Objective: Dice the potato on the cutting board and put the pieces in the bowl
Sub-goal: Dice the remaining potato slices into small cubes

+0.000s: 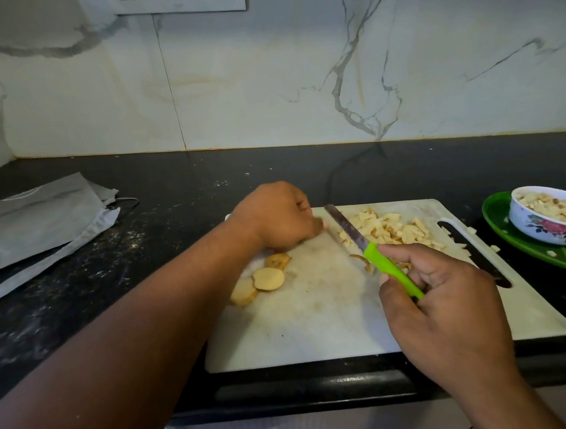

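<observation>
Your right hand [435, 290] grips the knife [372, 249] by its green handle; your curled fingers [398, 255] hide the handle's rear end. The blade angles away across the cutting board [317, 314]. Left of those fingers lie three potato slices [263, 281], partly overlapping. Beyond the blade sits the pile of diced potato [389, 229]. Your left hand [275, 218] rests knuckles-up on the board, fingers curled under; whether they hold anything cannot be determined. Far right of the fingers, on the dark surface [203, 180], the bowl [552, 214] holds pieces and stands on a green plate [517, 245], cut off at the frame edge.
</observation>
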A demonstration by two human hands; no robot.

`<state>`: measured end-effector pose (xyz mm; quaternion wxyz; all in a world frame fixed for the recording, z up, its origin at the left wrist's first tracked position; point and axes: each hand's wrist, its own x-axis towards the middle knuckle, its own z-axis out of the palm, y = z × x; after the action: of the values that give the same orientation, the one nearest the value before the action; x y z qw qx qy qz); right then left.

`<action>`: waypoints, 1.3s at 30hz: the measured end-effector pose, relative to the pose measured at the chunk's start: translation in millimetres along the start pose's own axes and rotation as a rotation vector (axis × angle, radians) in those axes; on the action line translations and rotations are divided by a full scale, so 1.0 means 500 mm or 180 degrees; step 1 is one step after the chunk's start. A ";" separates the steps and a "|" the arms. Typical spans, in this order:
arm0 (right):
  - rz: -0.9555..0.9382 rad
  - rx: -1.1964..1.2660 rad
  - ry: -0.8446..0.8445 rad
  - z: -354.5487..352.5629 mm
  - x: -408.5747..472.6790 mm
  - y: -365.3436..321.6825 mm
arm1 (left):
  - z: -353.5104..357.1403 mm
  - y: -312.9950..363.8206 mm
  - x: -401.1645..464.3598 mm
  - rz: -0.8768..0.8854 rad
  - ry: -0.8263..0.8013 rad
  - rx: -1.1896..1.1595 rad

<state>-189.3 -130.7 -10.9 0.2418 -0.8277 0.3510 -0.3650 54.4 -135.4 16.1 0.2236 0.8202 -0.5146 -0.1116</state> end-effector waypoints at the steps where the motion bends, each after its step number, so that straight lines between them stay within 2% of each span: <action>1: -0.0001 -0.0018 0.0000 0.001 0.000 0.000 | -0.010 -0.012 -0.001 0.0004 -0.0058 -0.0180; 4: -0.0032 -0.0074 0.0006 0.003 -0.002 0.001 | -0.041 -0.047 -0.002 0.0191 -0.0480 -0.0383; 7: -0.0049 -0.0123 0.0007 0.004 -0.003 0.002 | -0.047 -0.065 0.000 0.0482 -0.0836 0.0167; 11: -0.0037 -0.0213 -0.0044 0.002 -0.001 -0.004 | -0.030 -0.057 0.004 0.0581 -0.0548 -0.0044; 19: 0.0044 -0.0464 -0.0213 -0.001 0.023 -0.035 | -0.008 -0.030 -0.002 0.0235 -0.0063 -0.0168; 25: -0.0195 -0.1098 -0.0175 0.024 0.030 -0.075 | -0.010 -0.023 -0.006 -0.0018 -0.0064 -0.0530; 32: -0.0198 -0.1452 -0.0263 0.059 0.019 -0.103 | -0.007 -0.015 0.000 -0.0241 -0.0122 -0.0738; 39: -0.0098 -0.1360 -0.0554 0.023 -0.031 -0.106 | -0.005 -0.010 0.002 -0.0234 -0.0098 -0.0576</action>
<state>-166.6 -83.6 10.0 0.0848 -0.8937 0.3855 -0.2134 59.9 -133.9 15.7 0.2846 0.8131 -0.4754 -0.1784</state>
